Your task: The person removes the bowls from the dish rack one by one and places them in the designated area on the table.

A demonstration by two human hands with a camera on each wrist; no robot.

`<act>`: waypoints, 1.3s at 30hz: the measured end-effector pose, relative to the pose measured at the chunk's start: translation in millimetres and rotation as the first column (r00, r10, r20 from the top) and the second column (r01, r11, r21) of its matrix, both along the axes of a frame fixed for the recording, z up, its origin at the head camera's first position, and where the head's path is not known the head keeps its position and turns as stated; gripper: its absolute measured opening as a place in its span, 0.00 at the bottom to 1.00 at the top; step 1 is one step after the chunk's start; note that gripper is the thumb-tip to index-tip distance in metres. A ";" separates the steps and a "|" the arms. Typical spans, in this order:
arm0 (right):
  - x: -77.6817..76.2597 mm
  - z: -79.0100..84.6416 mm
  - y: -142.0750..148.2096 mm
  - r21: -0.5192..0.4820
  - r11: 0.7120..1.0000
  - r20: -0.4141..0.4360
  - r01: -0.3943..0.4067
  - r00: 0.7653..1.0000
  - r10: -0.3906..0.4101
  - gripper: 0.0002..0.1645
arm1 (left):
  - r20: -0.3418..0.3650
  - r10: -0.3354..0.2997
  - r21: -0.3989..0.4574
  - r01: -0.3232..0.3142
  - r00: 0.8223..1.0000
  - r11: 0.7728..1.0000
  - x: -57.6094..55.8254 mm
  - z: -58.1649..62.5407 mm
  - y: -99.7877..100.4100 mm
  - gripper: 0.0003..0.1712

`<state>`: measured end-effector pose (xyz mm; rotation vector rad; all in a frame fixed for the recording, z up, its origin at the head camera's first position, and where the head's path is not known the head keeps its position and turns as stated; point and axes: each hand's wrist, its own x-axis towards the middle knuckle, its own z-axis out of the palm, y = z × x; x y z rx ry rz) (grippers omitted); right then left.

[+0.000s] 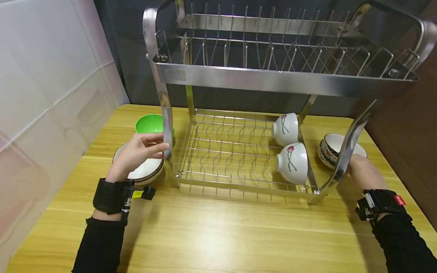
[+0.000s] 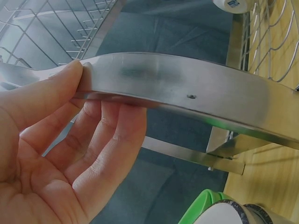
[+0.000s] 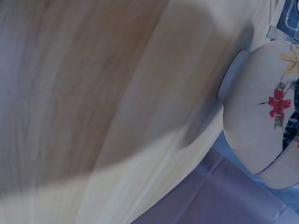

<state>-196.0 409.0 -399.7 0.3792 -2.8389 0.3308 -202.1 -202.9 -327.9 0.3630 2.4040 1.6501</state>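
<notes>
A two-tier metal dish rack (image 1: pixel 287 81) stands on the wooden table. My left hand (image 1: pixel 137 152) pinches its left front post (image 2: pixel 154 74) between thumb and fingers. Two white bowls with red flowers, a rear bowl (image 1: pixel 286 129) and a front bowl (image 1: pixel 293 164), lie on their sides at the right of the lower tier. Outside the rack's right leg, my right hand (image 1: pixel 365 172) is at stacked patterned bowls (image 1: pixel 327 154); its fingers are hidden behind the leg and I cannot tell their grip. The right wrist view shows a floral bowl (image 3: pixel 252 112) but no hand.
Left of the rack, a green bowl (image 1: pixel 148 124) sits behind a white bowl with a dark rim (image 1: pixel 151 168), partly covered by my left hand. A white sheet (image 1: pixel 49 64) borders the left side, a brown panel (image 1: pixel 417 120) the right, and dark cloth (image 1: pixel 134 59) the back.
</notes>
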 end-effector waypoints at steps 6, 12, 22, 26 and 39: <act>0.8 -0.2 0.9 -0.002 1.000 0.016 -0.015 1.000 0.015 0.17 | 0.007 0.002 -0.009 -0.002 1.000 1.000 -0.1 -0.5 -0.3 0.27; 0.0 2.5 1.4 0.015 1.000 0.055 -0.017 0.998 0.016 0.12 | 0.004 0.005 -0.006 -0.005 1.000 1.000 -1.2 -0.7 0.9 0.27; 13.2 15.7 5.1 0.011 1.000 0.020 0.009 1.000 -0.009 0.27 | 0.001 0.001 0.006 -0.001 1.000 1.000 -1.1 -0.6 0.0 0.28; 28.8 24.9 11.1 0.048 0.998 0.002 0.044 0.999 -0.044 0.35 | -0.005 -0.003 0.011 0.003 1.000 1.000 -1.3 -1.2 -1.2 0.28; 98.8 -9.8 7.8 0.045 0.999 -0.010 -0.001 1.000 0.001 0.31 | -0.025 0.000 0.035 0.000 1.000 0.999 -3.7 -6.4 -4.2 0.33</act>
